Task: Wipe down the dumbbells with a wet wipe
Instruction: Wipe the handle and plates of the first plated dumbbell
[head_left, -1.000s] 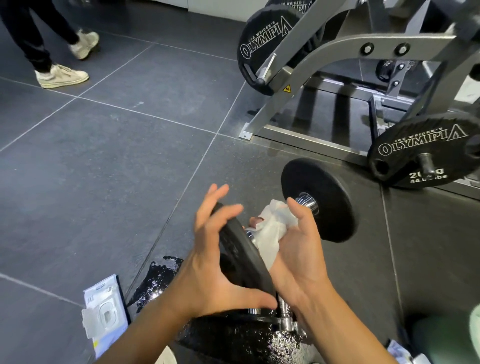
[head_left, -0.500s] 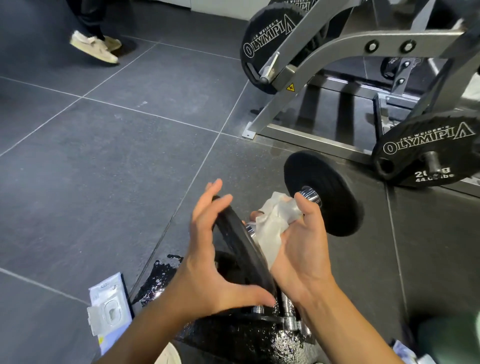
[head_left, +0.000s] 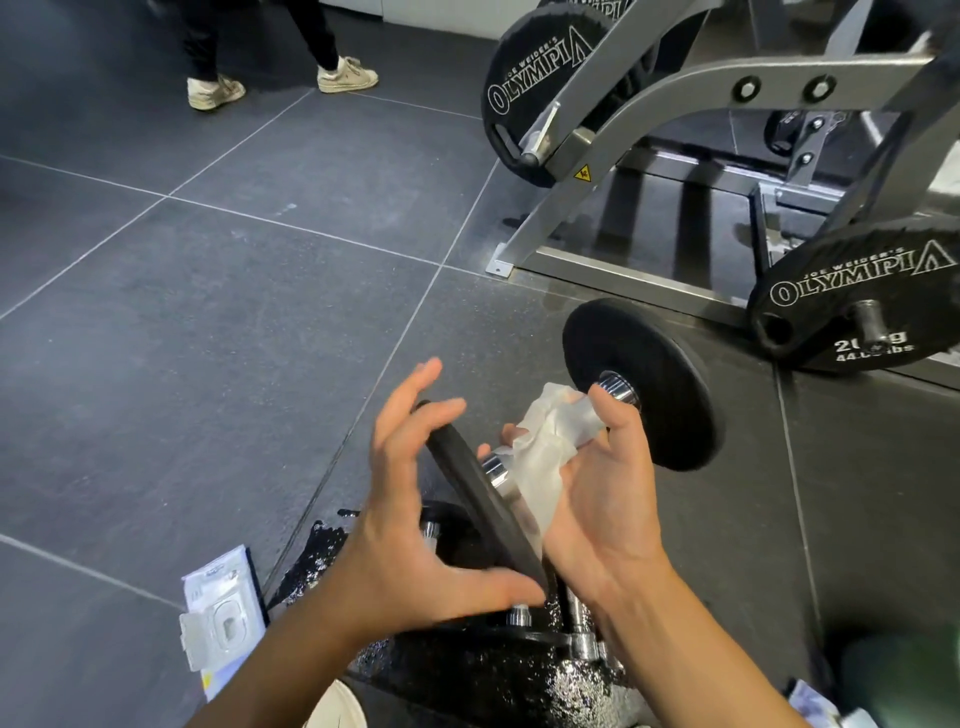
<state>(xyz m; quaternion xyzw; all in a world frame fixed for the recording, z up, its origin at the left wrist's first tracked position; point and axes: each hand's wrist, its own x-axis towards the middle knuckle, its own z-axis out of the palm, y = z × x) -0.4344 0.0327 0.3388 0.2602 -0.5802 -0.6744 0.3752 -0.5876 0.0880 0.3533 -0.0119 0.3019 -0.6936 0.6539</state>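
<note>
Black disc-plate dumbbell (head_left: 644, 384) held near centre, above grey tiled floor (head_left: 208, 312).
Left grip (head_left: 415, 530) spans the near plate, fingers spread, thumb under the rim; right grip (head_left: 608, 499) curls round the chrome handle, pressing the white wet wipe (head_left: 550, 441) against it.

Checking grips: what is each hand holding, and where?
Left hand grips the black-plated chrome dumbbell by its near plate's rim; right hand clasps a white wet wipe round the handle.
</note>
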